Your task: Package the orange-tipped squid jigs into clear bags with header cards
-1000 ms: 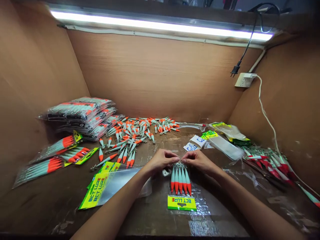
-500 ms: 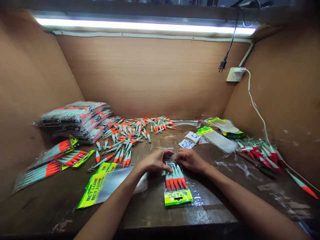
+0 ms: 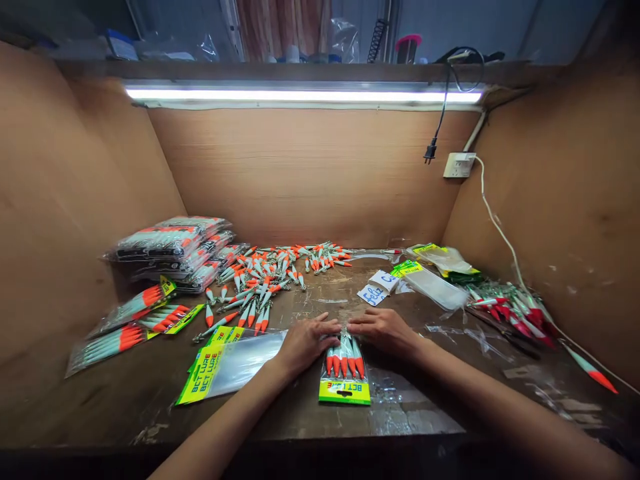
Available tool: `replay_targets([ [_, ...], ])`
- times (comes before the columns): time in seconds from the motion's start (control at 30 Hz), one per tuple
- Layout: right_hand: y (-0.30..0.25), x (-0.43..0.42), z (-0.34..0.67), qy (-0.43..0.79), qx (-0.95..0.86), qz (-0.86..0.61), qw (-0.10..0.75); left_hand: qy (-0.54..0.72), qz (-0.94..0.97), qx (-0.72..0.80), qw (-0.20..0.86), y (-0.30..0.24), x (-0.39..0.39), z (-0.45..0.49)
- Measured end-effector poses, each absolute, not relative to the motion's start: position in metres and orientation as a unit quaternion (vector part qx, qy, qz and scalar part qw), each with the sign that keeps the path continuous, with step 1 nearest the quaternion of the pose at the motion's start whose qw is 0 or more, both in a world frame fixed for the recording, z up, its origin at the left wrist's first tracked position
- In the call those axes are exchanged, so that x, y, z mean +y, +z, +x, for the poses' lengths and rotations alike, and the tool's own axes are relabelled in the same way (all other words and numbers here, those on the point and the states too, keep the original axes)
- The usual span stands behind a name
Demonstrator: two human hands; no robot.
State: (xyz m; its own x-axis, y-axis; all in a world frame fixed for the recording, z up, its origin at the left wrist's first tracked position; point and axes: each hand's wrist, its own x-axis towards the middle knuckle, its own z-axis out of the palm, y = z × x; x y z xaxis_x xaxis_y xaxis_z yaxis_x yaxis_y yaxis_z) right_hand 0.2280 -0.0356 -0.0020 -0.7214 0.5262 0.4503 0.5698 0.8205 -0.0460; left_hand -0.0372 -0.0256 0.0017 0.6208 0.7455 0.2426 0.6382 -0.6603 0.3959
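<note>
A clear bag of fishing lures (image 3: pixel 345 363) lies on the table in front of me, its yellow-green header card towards me. Several white lures with orange ends show side by side inside it. My left hand (image 3: pixel 307 343) is at the bag's far left corner, fingers bent over its edge and thumb on the plastic. Opposite it, my right hand (image 3: pixel 383 330) grips the far right corner with curled fingers. The fingertips of both hands nearly meet at the bag's far end and hide it. Left of the bag lie flat header-card bags (image 3: pixel 250 360).
Loose orange-white lures (image 3: pixel 265 280) are heaped at the back. Stacked packs (image 3: pixel 170 250) and filled bags (image 3: pixel 113 340) stand left. To the right are more bags (image 3: pixel 435 287), paper labels (image 3: pixel 377 287), red-white lures (image 3: pixel 515 307) and a white cable (image 3: pixel 500 233). A black plug (image 3: pixel 430 153) hangs above.
My view has tilted up, showing the shelf above the lamp. My left hand has lowered and flattened onto the bag's far end. The right hand's fingers have spread forward along the edge.
</note>
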Motion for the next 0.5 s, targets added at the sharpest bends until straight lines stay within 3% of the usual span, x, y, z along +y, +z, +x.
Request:
replay_targets([
  [0.13,0.003,-0.055,0.237,-0.105,-0.937,-0.278,0.187,0.168,0.914,0.359,0.082,0.004,-0.041,-0.042],
  [0.3,0.015,-0.079,0.253,-0.035,-0.951,-0.261,0.159,0.094,0.936,0.334,0.068,0.010,-0.065,-0.056],
  [0.5,0.004,-0.083,0.257,0.091,-0.884,-0.372,0.266,0.120,0.905,0.398,0.088,0.015,-0.059,-0.053],
])
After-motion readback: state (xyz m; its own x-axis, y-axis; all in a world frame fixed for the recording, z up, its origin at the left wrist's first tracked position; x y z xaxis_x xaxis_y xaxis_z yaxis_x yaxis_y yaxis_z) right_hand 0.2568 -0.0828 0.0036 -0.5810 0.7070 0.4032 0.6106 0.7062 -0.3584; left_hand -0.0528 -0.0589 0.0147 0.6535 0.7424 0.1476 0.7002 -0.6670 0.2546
